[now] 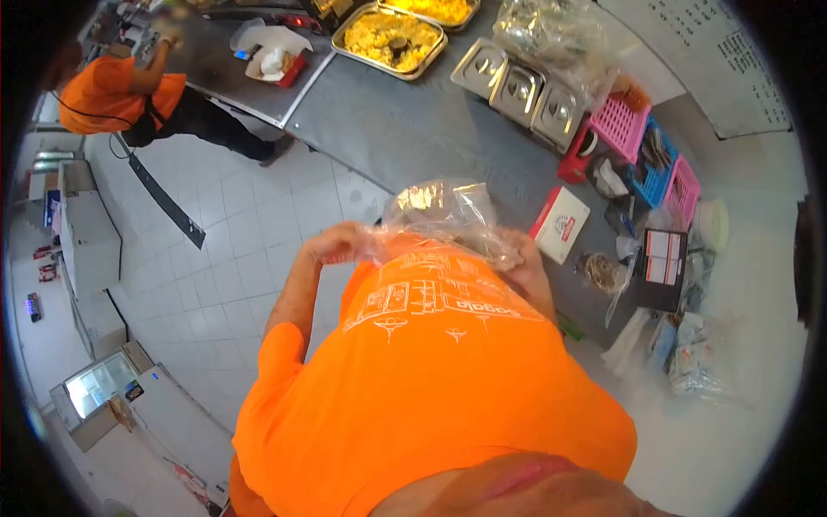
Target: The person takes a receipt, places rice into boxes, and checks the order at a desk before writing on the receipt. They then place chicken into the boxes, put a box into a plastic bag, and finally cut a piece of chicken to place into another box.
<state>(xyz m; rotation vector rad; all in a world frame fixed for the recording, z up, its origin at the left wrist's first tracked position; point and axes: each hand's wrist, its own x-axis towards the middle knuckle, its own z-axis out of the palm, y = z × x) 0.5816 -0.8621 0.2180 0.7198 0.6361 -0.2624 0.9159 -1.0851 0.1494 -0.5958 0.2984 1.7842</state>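
A clear, crinkled plastic bag [439,205] spans the space in front of my orange shirt, at the edge of the grey counter. My left hand [341,243] pinches its left side, fingers closed on the thin film. On the other side, my right hand [522,257] grips the bag's right edge, its fingers partly hidden by the folds. Something brownish shows through the film near my right hand, but I cannot make out what it is. A white and red box [560,226] lies on the counter just beyond my right hand.
Trays of yellow food [392,41] and lidded steel containers [519,90] stand along the grey counter [370,121]. Pink baskets [620,127], a dark card [663,269] and loose plastic are at the right. A co-worker in orange [108,95] stands at the upper left.
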